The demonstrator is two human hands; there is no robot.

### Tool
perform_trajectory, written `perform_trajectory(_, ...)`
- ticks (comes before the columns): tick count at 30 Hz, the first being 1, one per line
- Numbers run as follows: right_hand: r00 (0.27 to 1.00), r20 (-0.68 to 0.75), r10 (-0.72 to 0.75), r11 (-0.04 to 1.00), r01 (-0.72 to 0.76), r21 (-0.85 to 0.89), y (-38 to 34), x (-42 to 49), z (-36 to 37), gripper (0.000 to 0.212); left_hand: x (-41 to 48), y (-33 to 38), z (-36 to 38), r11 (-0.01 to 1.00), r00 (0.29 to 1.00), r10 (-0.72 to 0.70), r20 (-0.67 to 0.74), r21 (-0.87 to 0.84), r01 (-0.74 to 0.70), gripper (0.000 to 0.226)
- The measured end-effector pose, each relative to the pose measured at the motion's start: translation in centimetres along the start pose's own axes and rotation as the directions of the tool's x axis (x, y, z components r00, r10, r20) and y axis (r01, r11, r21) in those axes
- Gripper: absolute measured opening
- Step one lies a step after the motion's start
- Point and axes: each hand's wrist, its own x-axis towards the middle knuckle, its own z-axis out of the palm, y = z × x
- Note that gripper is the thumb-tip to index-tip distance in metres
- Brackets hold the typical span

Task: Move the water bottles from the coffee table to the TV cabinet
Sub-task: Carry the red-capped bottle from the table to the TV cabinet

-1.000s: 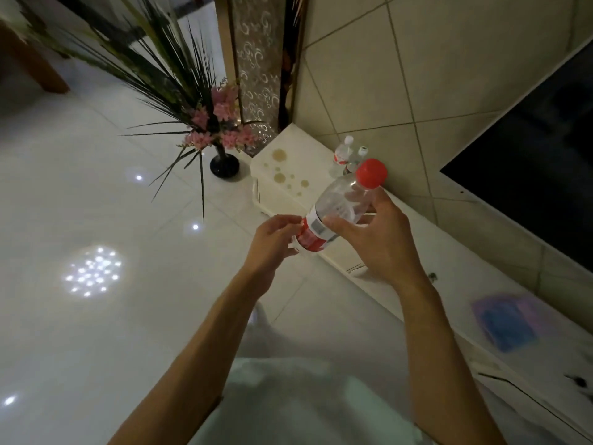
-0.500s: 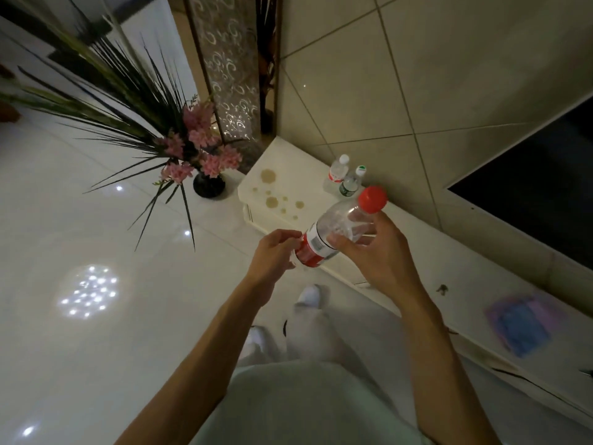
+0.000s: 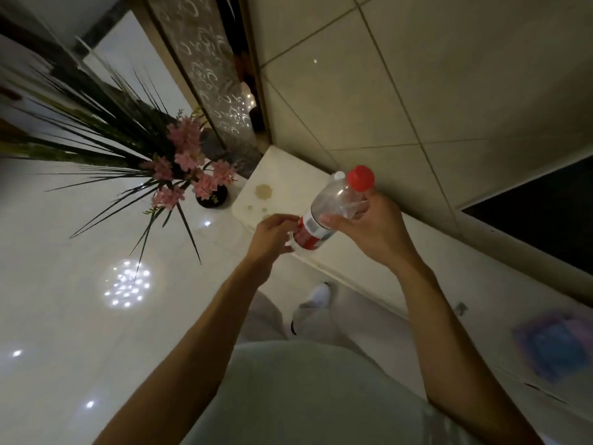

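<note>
Clear plastic with a red cap and a red-and-white label, the water bottle [image 3: 333, 208] hung tilted in the air over the near end of the TV cabinet [image 3: 426, 245], cap pointing up and away, not yet set down. The right hand [image 3: 369, 229] was wrapped around its upper body, thumb across the label edge, while the left hand [image 3: 272, 237] pinched the base with its fingertips. Behind the neck, a white cap [image 3: 338, 175] of another bottle peeked out on the worktop; how many stood there could not be told. That looked like the main risk: lowering the tilted bottle blind toward that spot could knock the hidden one over. The thin wall could also buckle under a hard squeeze and slip, and a base landing at a slant near the cabinet's front edge might tip toward the floor [image 3: 64, 300].
</note>
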Motion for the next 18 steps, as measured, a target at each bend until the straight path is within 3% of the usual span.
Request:
perform_trajectory(6,0.990,-0.072,0.122,0.993,-0.121,0.019,3.2,3.9,1.1,0.077,6.3,-0.5,2.4,0.993,0.994,-0.108,-0.003,0.038,0.108,0.022)
perform_trajectory(9,0.966,-0.120,0.230,0.973,-0.224,0.057,6.5,6.2,3.6,0.071,10.7,-2.6,3.0,0.979,0.984,-0.178,0.012,0.103,0.176,0.022)
perform_trajectory(15,0.864,-0.260,0.431,0.900,-0.392,0.191,13.9,12.3,9.7,0.078,20.6,-7.4,4.5,0.957,0.978,-0.203,0.055,0.221,0.186,0.038)
perform_trajectory(18,0.839,-0.303,0.451,0.891,-0.405,0.206,16.3,15.2,12.3,0.078,25.3,-9.6,5.5,0.946,0.976,-0.215,0.032,0.256,0.199,0.046)
